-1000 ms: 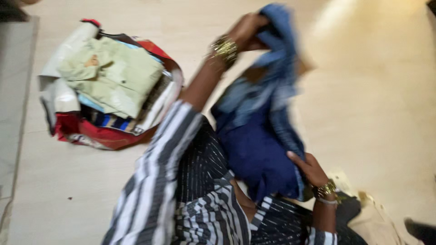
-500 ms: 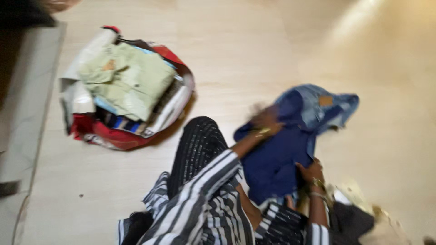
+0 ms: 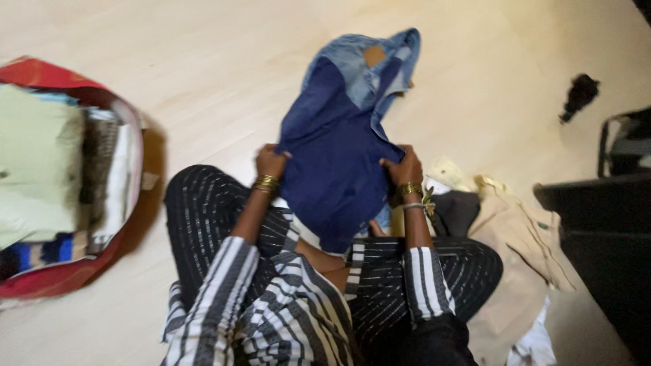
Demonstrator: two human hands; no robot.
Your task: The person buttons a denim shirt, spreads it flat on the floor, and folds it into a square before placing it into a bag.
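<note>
A blue denim garment (image 3: 339, 142) lies partly on the floor and partly over my lap, its dark blue side up and a lighter waistband end pointing away from me. My left hand (image 3: 270, 161) grips its left edge. My right hand (image 3: 405, 168) grips its right edge. Both wrists wear gold bangles. I sit cross-legged in striped clothes.
A red bag (image 3: 74, 183) full of folded clothes, a pale green one on top, lies at the left. Beige and dark garments (image 3: 515, 251) are heaped at my right knee. Dark furniture (image 3: 603, 237) stands at the right, and a small black object (image 3: 580, 93) lies on the floor.
The garment came down from being held up in my left hand to lying flat in front of me. Both hands moved to its side edges. The view swung right.
</note>
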